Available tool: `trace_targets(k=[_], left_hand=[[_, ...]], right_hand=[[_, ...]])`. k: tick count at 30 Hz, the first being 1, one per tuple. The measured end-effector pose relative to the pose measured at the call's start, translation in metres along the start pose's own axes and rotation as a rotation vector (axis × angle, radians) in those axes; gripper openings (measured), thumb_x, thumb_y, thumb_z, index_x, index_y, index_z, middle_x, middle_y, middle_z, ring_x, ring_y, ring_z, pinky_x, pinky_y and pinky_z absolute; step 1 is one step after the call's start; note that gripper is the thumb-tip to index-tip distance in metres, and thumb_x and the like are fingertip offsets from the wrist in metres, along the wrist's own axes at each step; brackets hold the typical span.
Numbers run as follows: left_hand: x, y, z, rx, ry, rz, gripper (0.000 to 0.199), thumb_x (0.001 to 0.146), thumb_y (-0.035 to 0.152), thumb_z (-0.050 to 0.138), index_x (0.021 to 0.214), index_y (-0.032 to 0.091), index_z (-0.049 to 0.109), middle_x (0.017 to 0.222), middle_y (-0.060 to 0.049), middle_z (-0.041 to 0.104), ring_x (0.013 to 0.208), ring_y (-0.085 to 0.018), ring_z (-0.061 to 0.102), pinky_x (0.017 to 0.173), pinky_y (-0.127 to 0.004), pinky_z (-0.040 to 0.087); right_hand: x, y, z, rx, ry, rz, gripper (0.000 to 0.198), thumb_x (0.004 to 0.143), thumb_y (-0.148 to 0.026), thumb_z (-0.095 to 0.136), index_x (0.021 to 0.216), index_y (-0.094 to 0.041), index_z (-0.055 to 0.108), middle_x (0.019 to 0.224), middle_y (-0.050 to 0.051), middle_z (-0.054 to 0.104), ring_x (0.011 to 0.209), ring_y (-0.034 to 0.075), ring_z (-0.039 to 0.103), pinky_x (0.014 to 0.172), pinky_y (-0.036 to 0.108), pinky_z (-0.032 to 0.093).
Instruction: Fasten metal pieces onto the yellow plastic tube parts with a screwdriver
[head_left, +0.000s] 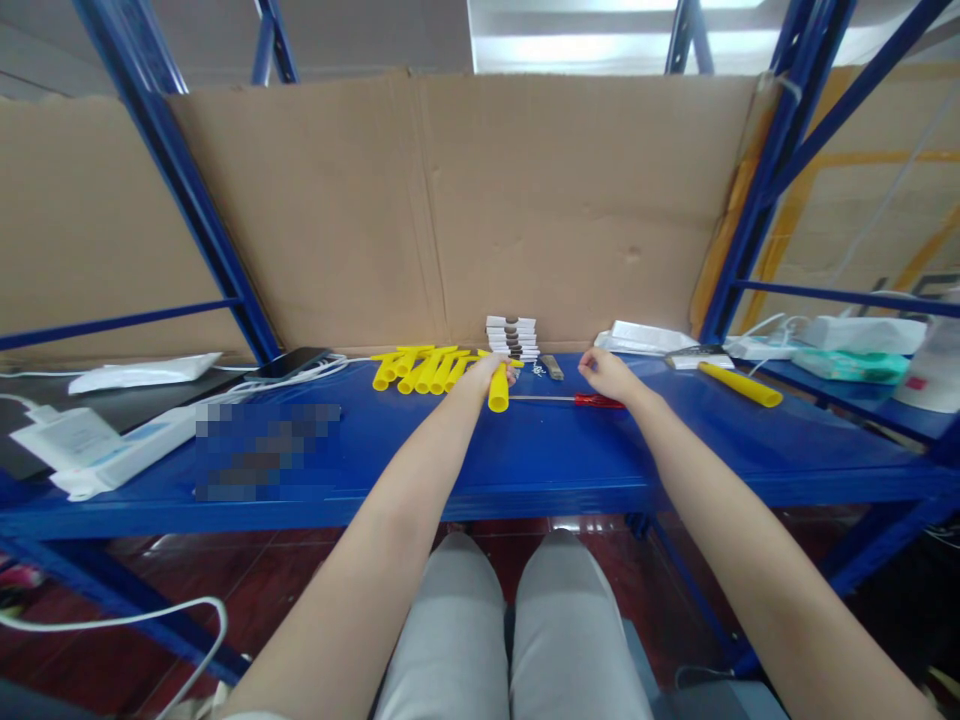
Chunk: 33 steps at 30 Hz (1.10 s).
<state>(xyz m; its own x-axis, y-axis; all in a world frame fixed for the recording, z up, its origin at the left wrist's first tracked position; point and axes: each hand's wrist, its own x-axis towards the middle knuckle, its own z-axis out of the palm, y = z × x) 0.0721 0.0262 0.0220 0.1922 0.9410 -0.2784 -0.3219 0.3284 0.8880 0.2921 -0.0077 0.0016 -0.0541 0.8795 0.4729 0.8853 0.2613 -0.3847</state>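
My left hand (pixel 492 370) is closed around a yellow hollow tube (pixel 498 390), its open end pointing toward me. To its left, several similar yellow tubes (pixel 429 374) lie side by side on the blue shelf. My right hand (pixel 604 372) has its fingertips pinched together; anything between them is too small to make out. Just below that hand lies a screwdriver (pixel 598 401) with a red handle, its shaft running left toward the held tube. Between the hands are small shiny pieces (pixel 538 369) and a small greyish block (pixel 553 368). Behind stands a stack of white pieces with dark middles (pixel 511 338).
A single yellow tube (pixel 741 385) lies at the right. White packaging (pixel 649 338) rests against the cardboard backboard (pixel 570 200). On the left are a power strip (pixel 142 450), white cables and a dark phone-like object (pixel 296 362). Blue uprights (pixel 214 230) flank the shelf.
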Motion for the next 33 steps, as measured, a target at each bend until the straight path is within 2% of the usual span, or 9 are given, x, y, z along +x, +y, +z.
trace_targets(k=[5,8,13,15,17,20,26,29,33], left_hand=[[-0.020,0.019,-0.014,0.099,0.057,0.030,0.007,0.087,0.013,0.045,0.085,0.016,0.051,0.049,0.005,0.040,0.033,-0.007,0.033,0.034,-0.018,0.030],[-0.034,0.029,-0.028,0.299,0.108,0.181,0.008,0.086,0.019,0.046,0.085,0.016,0.053,0.051,0.003,0.046,0.034,-0.009,0.037,0.036,-0.021,0.033],[-0.049,0.038,-0.043,0.697,0.245,0.470,0.015,0.080,0.009,0.048,0.090,0.018,0.055,0.061,0.002,0.054,0.041,-0.010,0.046,0.047,-0.022,0.041],[-0.053,0.038,-0.043,0.882,0.287,0.580,0.018,0.079,0.007,0.051,0.092,0.016,0.059,0.070,-0.003,0.062,0.056,-0.014,0.058,0.058,-0.023,0.046],[-0.055,0.035,-0.042,1.083,0.299,0.698,0.023,0.080,0.007,0.053,0.098,0.015,0.063,0.088,-0.008,0.069,0.083,-0.020,0.066,0.074,-0.025,0.048],[-0.058,0.026,-0.040,1.340,0.229,0.839,0.037,0.082,0.008,0.054,0.116,0.020,0.065,0.112,-0.009,0.068,0.111,-0.024,0.060,0.093,-0.027,0.043],[-0.060,0.004,-0.050,1.514,0.169,0.856,0.045,0.086,0.014,0.055,0.128,0.028,0.062,0.108,-0.009,0.066,0.112,-0.026,0.059,0.097,-0.031,0.041],[-0.061,-0.002,-0.056,1.591,0.158,0.848,0.045,0.087,0.017,0.055,0.130,0.029,0.061,0.107,-0.010,0.064,0.113,-0.026,0.057,0.098,-0.032,0.040],[-0.062,-0.004,-0.059,1.658,0.163,0.883,0.045,0.090,0.020,0.052,0.133,0.029,0.058,0.108,-0.010,0.065,0.111,-0.025,0.058,0.097,-0.031,0.041]], right_hand=[[-0.003,-0.007,-0.002,-0.008,-0.026,0.025,0.014,0.084,-0.012,0.052,0.092,-0.014,0.064,0.096,0.010,0.070,0.088,0.018,0.064,0.082,0.027,0.047],[-0.004,-0.009,-0.001,-0.020,-0.040,0.025,0.015,0.083,-0.011,0.052,0.091,-0.014,0.064,0.095,0.010,0.071,0.088,0.018,0.065,0.081,0.026,0.047],[-0.003,-0.006,0.001,-0.032,-0.037,-0.007,0.014,0.083,-0.011,0.052,0.088,-0.015,0.064,0.093,0.009,0.072,0.086,0.017,0.065,0.079,0.025,0.047],[-0.003,-0.006,0.001,-0.045,-0.039,-0.020,0.014,0.083,-0.011,0.052,0.088,-0.015,0.065,0.093,0.009,0.072,0.086,0.018,0.065,0.078,0.025,0.047],[-0.004,-0.006,0.001,-0.064,-0.047,-0.019,0.014,0.083,-0.011,0.052,0.088,-0.015,0.065,0.093,0.010,0.072,0.086,0.018,0.066,0.078,0.025,0.047],[-0.006,-0.009,0.000,-0.088,-0.062,-0.007,0.015,0.084,-0.011,0.051,0.088,-0.014,0.065,0.095,0.011,0.073,0.087,0.018,0.066,0.079,0.025,0.047],[-0.012,-0.015,-0.005,-0.039,-0.208,-0.026,0.010,0.084,-0.019,0.056,0.085,-0.016,0.066,0.088,0.007,0.074,0.078,0.017,0.066,0.072,0.024,0.048],[-0.015,-0.017,-0.008,-0.001,-0.344,-0.032,0.013,0.084,-0.027,0.059,0.083,-0.017,0.066,0.081,0.007,0.073,0.072,0.018,0.066,0.067,0.025,0.048],[-0.016,-0.014,-0.009,-0.009,-0.407,-0.036,0.018,0.077,-0.034,0.068,0.084,-0.017,0.067,0.084,0.007,0.072,0.075,0.019,0.066,0.067,0.027,0.049]])
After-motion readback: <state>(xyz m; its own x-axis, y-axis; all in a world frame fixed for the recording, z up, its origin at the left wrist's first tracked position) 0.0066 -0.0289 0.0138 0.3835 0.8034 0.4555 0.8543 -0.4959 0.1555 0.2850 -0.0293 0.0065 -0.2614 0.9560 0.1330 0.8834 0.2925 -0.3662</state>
